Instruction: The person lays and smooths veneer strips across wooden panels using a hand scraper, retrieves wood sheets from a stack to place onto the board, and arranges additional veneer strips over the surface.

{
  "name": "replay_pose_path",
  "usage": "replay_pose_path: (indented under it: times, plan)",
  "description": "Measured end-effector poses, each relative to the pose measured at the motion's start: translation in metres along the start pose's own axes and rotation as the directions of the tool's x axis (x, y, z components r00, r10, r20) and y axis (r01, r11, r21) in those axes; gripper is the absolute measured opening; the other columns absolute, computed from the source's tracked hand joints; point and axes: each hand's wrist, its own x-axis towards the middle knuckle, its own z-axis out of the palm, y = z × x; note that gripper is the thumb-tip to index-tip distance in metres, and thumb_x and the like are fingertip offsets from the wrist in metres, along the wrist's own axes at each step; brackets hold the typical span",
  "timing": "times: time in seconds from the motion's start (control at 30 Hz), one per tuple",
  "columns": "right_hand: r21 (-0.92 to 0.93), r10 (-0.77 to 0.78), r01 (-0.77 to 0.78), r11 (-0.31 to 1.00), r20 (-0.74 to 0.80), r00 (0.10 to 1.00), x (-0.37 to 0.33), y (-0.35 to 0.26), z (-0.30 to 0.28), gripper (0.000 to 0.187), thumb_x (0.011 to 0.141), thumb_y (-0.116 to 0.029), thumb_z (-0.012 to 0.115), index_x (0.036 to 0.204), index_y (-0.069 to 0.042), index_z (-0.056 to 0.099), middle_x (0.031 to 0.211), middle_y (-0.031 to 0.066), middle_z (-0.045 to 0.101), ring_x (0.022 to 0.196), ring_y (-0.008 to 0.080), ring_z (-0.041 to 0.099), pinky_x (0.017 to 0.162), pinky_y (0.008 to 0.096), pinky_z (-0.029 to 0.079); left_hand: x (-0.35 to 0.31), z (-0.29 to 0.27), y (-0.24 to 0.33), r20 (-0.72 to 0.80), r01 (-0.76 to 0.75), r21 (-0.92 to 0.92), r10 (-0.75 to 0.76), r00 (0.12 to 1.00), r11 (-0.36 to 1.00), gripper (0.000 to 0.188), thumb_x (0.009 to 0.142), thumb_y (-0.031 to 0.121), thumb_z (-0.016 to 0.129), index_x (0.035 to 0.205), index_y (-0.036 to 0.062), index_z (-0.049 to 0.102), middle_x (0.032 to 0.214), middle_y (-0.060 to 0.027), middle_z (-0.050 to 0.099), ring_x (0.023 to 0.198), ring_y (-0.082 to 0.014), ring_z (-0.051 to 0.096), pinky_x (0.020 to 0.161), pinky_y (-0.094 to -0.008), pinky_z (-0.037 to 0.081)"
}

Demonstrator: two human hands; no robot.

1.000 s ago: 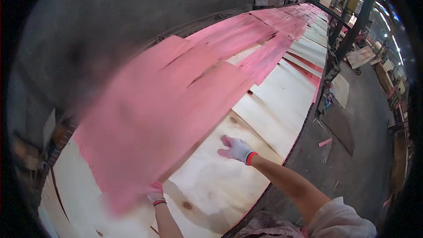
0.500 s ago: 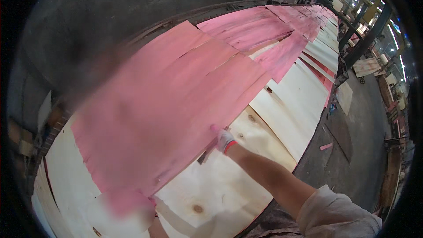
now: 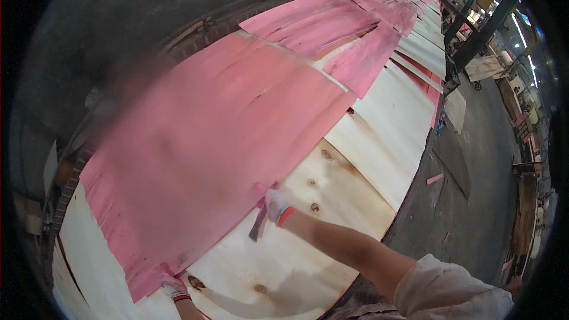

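A large pink-coated veneer sheet lies over pale wood veneer sheets on a long stack. My right hand, in a whitish glove with pink-stained fingertips and a red cuff, is closed on the sheet's right edge. Below that hand hangs a narrow dark strip; whether I hold it or it is part of the edge, I cannot tell. My left hand, gloved too, pinches the sheet's near corner at the bottom of the view. A blurred smear hides the sheet's left middle.
More pink sheets overlap farther along the stack, with pale sheets to their right. A dark wall rises on the left. On the right runs a grey floor with a small pink scrap and boards beyond.
The large pink sheet has slid toward me, opening a pale gap before the farther pink sheets. Both hands moved nearer and left with it. The view has shifted slightly.
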Motion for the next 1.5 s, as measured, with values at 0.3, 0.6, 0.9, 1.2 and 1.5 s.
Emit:
replay_pose_path:
  times: [0.3, 0.6, 0.9, 1.2, 1.5]
  plan:
    - [-0.174, 0.045, -0.034, 0.984, 0.061, 0.997, 0.075, 0.003, -0.05, 0.035, 0.086, -0.015, 0.07, 0.113, -0.006, 0.05, 0.089, 0.006, 0.061, 0.071, 0.0223, 0.061, 0.06, 0.038, 0.054, 0.012, 0.013, -0.061, 0.23, -0.219, 0.107, 0.19, 0.954, 0.97, 0.048, 0.097, 0.027, 0.046, 0.137, 0.0019, 0.042, 0.13, -0.0137, 0.053, 0.117, -0.0276, 0.053, 0.1, -0.0381, 0.044]
    - [-0.354, 0.055, -0.062, 0.933, -0.028, 0.998, 0.033, -0.009, -0.016, 0.018, 0.09, -0.024, 0.067, 0.093, -0.01, 0.055, 0.08, 0.0027, 0.058, 0.067, 0.0167, 0.056, 0.061, 0.0349, 0.051, 0.002, 0.012, -0.029, -0.11, 0.218, 0.138, -0.204, 0.973, 0.966, 0.054, 0.09, 0.062, 0.048, 0.125, 0.0221, 0.053, 0.111, 0.0035, 0.057, 0.078, -0.0109, 0.049, 0.059, -0.0302, 0.042]
    - [-0.313, 0.198, -0.154, 0.937, 0.113, 0.974, 0.08, 0.007, -0.048, 0.036, 0.087, -0.031, 0.069, 0.111, -0.009, 0.053, 0.096, 0.0087, 0.064, 0.08, 0.0224, 0.063, 0.069, 0.0392, 0.054, -0.014, -0.018, -0.039, 0.006, -0.187, 0.289, 0.194, 0.981, 0.939, 0.068, 0.091, 0.061, 0.046, 0.146, 0.0215, 0.037, 0.136, 0.0066, 0.052, 0.085, -0.0094, 0.051, 0.052, -0.0258, 0.041]
    - [-0.633, 0.214, -0.045, 0.772, 0.193, 0.958, 0.066, -0.024, -0.041, 0.047, 0.091, -0.047, 0.057, 0.113, -0.006, 0.054, 0.088, 0.0114, 0.064, 0.066, 0.0218, 0.064, 0.058, 0.0351, 0.055, -0.062, 0.032, -0.041, 0.107, -0.222, 0.502, 0.194, 0.975, 0.836, 0.09, 0.082, 0.067, 0.054, 0.143, 0.0043, 0.033, 0.127, -0.011, 0.042, 0.088, -0.0183, 0.03, 0.069, -0.0323, 0.023]
    - [-0.776, 0.559, -0.331, 0.538, 0.035, 0.828, -0.032, -0.082, -0.074, 0.035, 0.085, -0.047, 0.065, 0.08, -0.015, 0.051, 0.065, -0.0004, 0.054, 0.051, 0.0115, 0.049, 0.048, 0.0294, 0.043, -0.232, 0.1, -0.083, 0.626, -0.593, 0.768, 0.089, 0.775, -0.242, 0.123, 0.063, 0.065, 0.073, 0.149, -0.0019, 0.017, 0.156, -0.0188, 0.016, 0.145, -0.0321, 0.009, 0.119, -0.0383, 0.007]
